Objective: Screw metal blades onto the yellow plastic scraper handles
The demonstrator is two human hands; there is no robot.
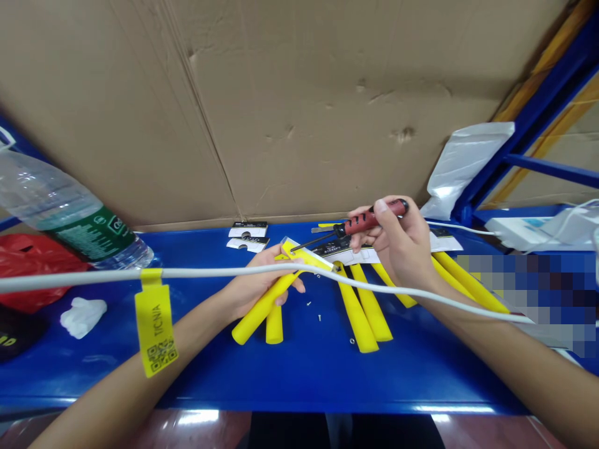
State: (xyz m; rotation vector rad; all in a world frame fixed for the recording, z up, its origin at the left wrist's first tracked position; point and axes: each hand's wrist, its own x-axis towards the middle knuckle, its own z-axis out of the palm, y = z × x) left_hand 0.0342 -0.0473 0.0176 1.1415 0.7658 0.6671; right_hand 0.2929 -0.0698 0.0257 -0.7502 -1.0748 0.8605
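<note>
My left hand (257, 277) is closed round a yellow-handled plier-like tool (259, 310), whose two handles point down toward me; its exact kind is unclear. In my right hand (407, 240) is a red and black screwdriver (367, 219), held nearly level. Its thin shaft runs left, and the tip meets the head of the yellow-handled tool. To the right lie more yellow handles (360, 312) on the blue table, their upper ends partly covered by my right hand and printed cards. Small screws (319, 317) and a nut (352, 341) lie between the tools.
A white cable (206, 272) with a yellow tag (156, 330) crosses in front of my arms. On the left are a plastic bottle (84, 215), a red bag (35, 268) and crumpled tissue (83, 317). Cardboard (299, 112) stands behind; a white power strip (519, 232) is at right.
</note>
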